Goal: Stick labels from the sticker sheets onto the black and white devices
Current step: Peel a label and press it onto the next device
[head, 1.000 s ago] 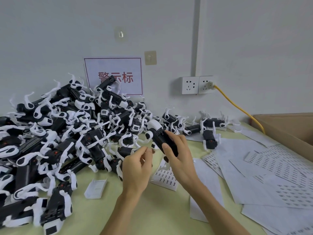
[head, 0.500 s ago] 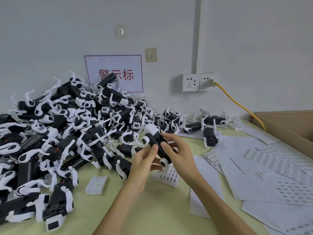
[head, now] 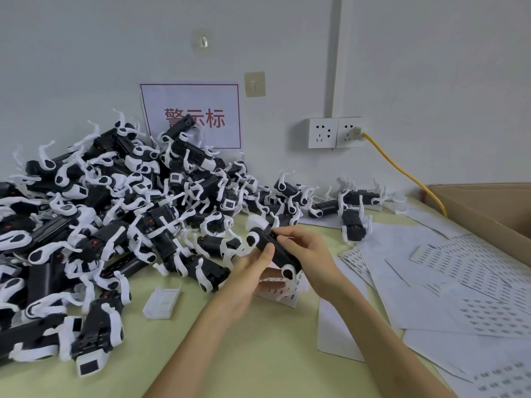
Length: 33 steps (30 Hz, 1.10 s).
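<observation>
One black and white device is held above the table at centre. My right hand grips it from the right, fingers curled over its top. My left hand holds it from below and the left, with the thumb pressed on its black side. No label shows between the fingers. A small sticker sheet lies on the table just under the hands. More sticker sheets are spread to the right.
A big heap of black and white devices covers the left of the yellow-green table. A small white plastic tray lies near the heap. A cardboard box stands at the right, with a yellow cable from the wall socket.
My left hand has come up from in front of the device and now holds it, thumb pressed on its side. My right hand has tilted the device and lowered it slightly.
</observation>
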{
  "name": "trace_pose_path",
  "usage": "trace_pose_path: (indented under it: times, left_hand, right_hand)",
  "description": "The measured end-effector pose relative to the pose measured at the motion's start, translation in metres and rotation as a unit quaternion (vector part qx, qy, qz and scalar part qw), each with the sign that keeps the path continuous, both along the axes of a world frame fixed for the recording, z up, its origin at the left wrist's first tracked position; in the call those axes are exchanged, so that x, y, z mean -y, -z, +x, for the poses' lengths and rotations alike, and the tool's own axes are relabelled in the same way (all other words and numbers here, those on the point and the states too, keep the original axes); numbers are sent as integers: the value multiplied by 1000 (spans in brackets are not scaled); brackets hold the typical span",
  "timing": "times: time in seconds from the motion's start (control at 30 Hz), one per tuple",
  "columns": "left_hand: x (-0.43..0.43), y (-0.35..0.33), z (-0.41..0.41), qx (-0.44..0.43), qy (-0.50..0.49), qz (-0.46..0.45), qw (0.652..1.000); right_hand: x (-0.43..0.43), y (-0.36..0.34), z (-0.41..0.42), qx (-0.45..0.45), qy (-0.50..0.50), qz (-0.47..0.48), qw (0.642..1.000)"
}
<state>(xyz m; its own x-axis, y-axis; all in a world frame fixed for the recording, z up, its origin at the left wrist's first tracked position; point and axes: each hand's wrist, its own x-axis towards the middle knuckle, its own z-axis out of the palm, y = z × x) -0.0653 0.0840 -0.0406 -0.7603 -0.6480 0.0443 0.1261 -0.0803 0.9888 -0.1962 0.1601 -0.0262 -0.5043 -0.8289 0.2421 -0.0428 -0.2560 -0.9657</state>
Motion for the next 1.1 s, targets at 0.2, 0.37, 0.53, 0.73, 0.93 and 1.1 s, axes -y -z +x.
trace_pose_path:
  times: [0.2, 0.37, 0.53, 0.73, 0.93, 1.1]
  left_hand:
    - [8, -7, 2, -52, -107, 57, 991]
    - [12, -12, 3, -54, -126, 78, 987]
    - [11, -15, 3, -2, -121, 63, 991]
    - [19, -10, 14, -31, -22, 108, 993]
    - [18, -9, 11, -57, -29, 116, 991]
    - [6, -10, 5, -4, -125, 80, 989]
  right_hand:
    - [7, 5, 14, -197, 26, -10, 980]
    - [5, 5, 3, -124, 77, -19, 989]
    - [5, 15, -10, -243, 29, 125, 961]
    - [4, 27, -15, -363, -43, 245, 898]
    - [12, 35, -12, -404, 30, 224, 886]
    - [5, 24, -15, -316, 126, 95, 935]
